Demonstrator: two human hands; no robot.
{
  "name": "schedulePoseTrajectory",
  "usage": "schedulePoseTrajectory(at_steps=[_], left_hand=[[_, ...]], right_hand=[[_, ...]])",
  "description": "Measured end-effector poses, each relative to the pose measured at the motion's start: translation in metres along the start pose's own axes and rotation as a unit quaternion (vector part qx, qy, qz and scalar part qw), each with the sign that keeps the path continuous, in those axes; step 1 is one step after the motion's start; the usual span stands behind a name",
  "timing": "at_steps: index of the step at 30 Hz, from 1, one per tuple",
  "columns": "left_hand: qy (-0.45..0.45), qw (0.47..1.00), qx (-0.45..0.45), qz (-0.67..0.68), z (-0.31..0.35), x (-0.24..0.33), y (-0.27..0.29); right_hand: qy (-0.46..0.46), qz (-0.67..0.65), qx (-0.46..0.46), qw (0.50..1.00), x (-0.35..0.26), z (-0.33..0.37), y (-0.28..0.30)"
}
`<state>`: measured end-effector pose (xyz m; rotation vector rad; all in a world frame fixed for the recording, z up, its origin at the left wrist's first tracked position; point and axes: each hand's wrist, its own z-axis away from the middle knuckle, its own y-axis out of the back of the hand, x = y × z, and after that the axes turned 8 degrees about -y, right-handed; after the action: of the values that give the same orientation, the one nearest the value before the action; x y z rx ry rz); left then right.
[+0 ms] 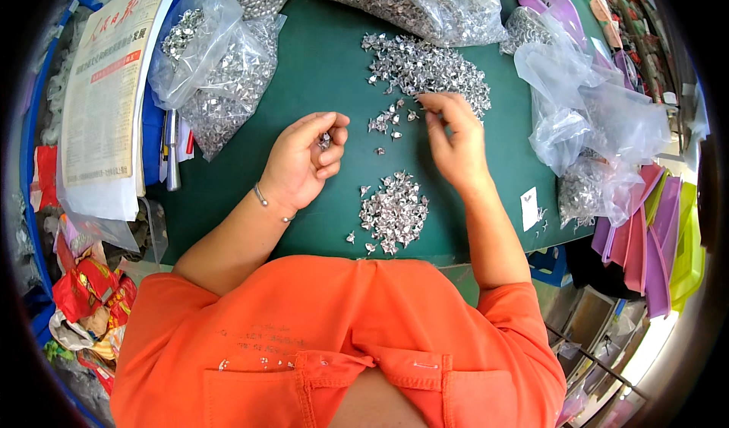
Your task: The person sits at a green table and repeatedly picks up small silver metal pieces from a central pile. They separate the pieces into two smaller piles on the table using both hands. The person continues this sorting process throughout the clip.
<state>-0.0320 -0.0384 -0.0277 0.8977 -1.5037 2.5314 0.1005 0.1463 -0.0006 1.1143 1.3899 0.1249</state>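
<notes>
My left hand [310,153] is raised palm-up over the green table, its fingers curled around small silver metal pieces [325,141]. My right hand [458,141] reaches to the near edge of a large heap of the same pieces [433,71]; its fingers are bent, with the thumb apart from the index finger. No piece shows clearly in it. Several loose pieces [383,118] lie between the hands, just left of my right fingertips. Closer to me is a smaller heap of pieces [393,211]. They look pronged or winged; their exact kind is too small to tell.
Clear plastic bags of metal parts stand at the left [228,86], far side [410,10] and right [596,189]. A folded newspaper [110,86] lies far left beside pens [173,151]. A purple basket [558,3] is at the far right, coloured plastic bins [653,238] beyond the table [319,63].
</notes>
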Motion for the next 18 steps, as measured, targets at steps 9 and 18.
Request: schedulePoseTrajectory(at_steps=[9, 18], left_hand=[[0.005, 1.0, 0.004, 0.0, -0.001, 0.0, -0.001], [0.021, 0.996, -0.004, -0.088, 0.001, -0.001, -0.008]], right_hand=[[-0.008, 0.031, -0.047, 0.998, -0.003, 0.018, -0.015], [-0.083, -0.105, -0.027, 0.991, -0.011, 0.022, -0.007]])
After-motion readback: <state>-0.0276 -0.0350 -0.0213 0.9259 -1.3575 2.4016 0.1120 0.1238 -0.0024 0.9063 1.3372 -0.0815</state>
